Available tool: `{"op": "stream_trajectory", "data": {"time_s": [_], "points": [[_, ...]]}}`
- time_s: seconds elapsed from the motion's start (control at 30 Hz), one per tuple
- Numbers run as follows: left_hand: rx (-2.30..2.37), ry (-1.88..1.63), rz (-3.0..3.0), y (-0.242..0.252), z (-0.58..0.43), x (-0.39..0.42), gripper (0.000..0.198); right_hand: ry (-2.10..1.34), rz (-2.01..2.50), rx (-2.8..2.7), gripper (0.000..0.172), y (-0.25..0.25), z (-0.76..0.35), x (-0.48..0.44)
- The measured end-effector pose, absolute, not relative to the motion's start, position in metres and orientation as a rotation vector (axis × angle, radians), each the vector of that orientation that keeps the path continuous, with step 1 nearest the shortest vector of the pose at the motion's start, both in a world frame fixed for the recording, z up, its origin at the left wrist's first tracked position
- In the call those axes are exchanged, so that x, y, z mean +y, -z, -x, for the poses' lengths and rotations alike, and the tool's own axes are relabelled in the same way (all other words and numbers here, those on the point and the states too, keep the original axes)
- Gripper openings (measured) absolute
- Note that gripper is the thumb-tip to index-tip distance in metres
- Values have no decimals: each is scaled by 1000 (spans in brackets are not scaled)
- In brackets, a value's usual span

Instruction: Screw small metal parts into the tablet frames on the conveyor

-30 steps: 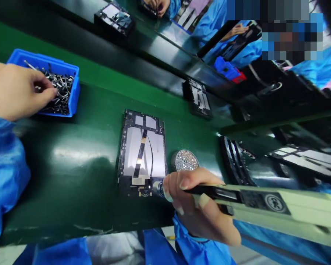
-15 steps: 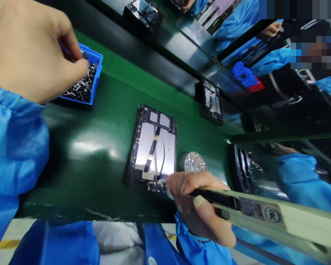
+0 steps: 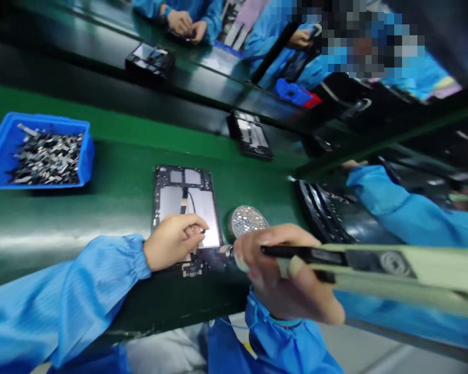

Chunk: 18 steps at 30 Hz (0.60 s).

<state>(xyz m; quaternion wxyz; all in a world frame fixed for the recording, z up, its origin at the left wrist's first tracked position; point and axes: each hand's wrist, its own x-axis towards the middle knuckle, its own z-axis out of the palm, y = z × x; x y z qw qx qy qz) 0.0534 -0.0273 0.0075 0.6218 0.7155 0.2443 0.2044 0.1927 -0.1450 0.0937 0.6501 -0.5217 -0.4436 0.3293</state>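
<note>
Left hand (image 3: 173,241) has come away from the bin and now lies over the lower part of the tablet (image 3: 171,200), its fingers (image 3: 191,228) curled and pinching a small dark piece (image 3: 204,230) at the tablet's face. Right hand (image 3: 281,272) is clenched round one pale green electric screwdriver (image 3: 374,262), whose metal tip sits at the tablet's lower edge, close to the left fingertips. The tablet lies flat on the green belt (image 3: 101,208), with one round metal dish (image 3: 246,221) of small bright items just beside it. Well to the left sits one blue bin (image 3: 39,118), heaped with many small dark metal parts (image 3: 47,158). Farther off lie two more tablets (image 3: 150,58) (image 3: 249,135), and a co-worker's two hands (image 3: 181,23) work at the far belt.
</note>
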Motion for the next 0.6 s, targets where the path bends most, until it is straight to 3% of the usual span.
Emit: {"op": "stream_trajectory", "data": {"time_s": [0.07,0.37,0.6], "points": [[612,-465,-1533,-13,-48,-21,23,-611,1060,-955,22,-96,-210,-132],[908,-519,-1503,-49,-28,14,54,-414,1164,-650,35,-39,-265,-95],[1074,-590,-1594,-55,-29,39,62,-402,1145,-613,20,-29,-267,-92]]}}
